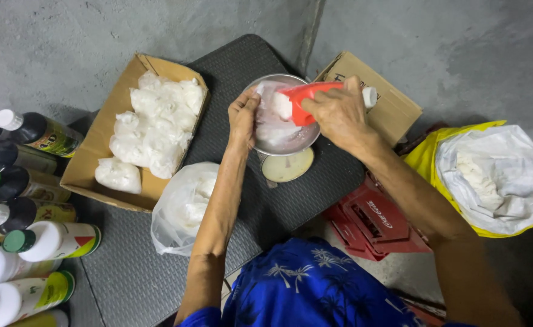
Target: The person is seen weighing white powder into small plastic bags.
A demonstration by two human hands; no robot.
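Observation:
My right hand (339, 112) grips a red plastic scoop (305, 100) with a white handle end, tipped over a small clear plastic bag (272, 124). White powder shows at the scoop's mouth. My left hand (243, 115) pinches the bag's open edge and holds it up. The bag rests in a round metal bowl (296, 143) that sits on a small scale with a pale dial (287, 166). Bowl and scale stand on a dark textured table (242, 66).
An open cardboard box (88, 163) on the left holds several filled white bags. A loose clear bag (181, 209) lies beside it. Several bottles (24, 181) line the left edge. A yellow sack of white powder (496, 175), a red crate (375, 221) and another carton (393, 103) stand right.

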